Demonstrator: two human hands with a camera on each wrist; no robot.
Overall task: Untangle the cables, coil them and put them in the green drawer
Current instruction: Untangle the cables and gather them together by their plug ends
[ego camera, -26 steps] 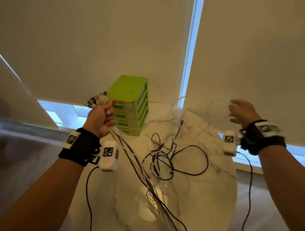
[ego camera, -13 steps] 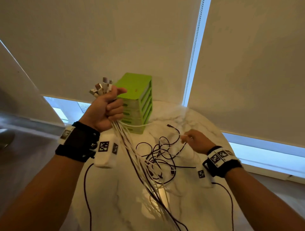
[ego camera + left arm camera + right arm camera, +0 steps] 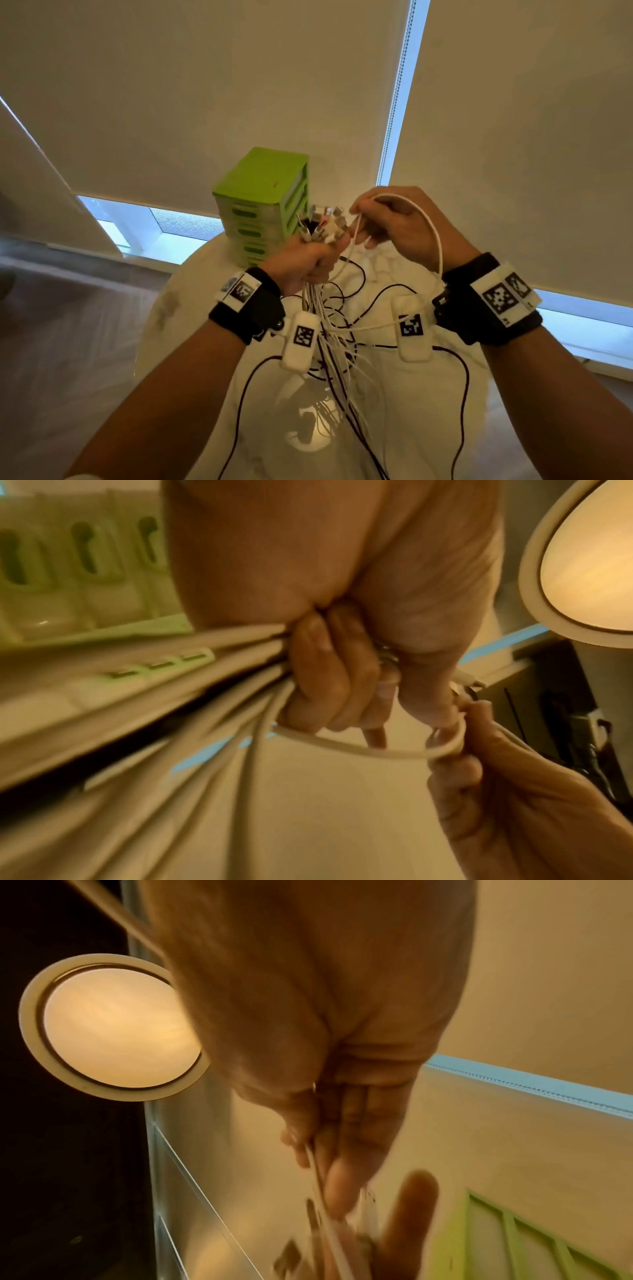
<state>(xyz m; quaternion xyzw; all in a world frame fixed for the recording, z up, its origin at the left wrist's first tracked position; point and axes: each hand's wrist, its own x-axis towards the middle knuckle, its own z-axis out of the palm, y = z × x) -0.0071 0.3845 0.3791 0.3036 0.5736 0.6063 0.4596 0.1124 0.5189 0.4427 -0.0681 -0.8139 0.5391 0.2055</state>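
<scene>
While the left hand [image 3: 306, 261] is clenching a thick bundle of white and black cables [image 3: 334, 346] in a fist above the round white marble-patterned table [image 3: 404, 428], the plug ends of the bundle [image 3: 323, 222] are sticking up out of the top of that fist. Below the fist, the strands are hanging down and spreading onto the tabletop, where several thin black cables [image 3: 373, 294] are lying in loose, tangled loops.

Just beside the left hand, the right hand [image 3: 397, 222] is pinching a single white cable [image 3: 432, 236] between thumb and fingers, close to the plug ends. That cable is arching up over the back of the right hand and running down past the right wrist. In the left wrist view, the left fingers [image 3: 325, 669] are curling tightly around the strands, and a white loop [image 3: 369, 748] is stretching across from them to the right hand [image 3: 507, 791].

Behind both hands, the small lime-green plastic drawer unit [image 3: 263, 205] is standing on the far edge of the table, with all of its drawers sitting closed. Pale roller blinds [image 3: 205, 85] are covering the windows behind it.
</scene>
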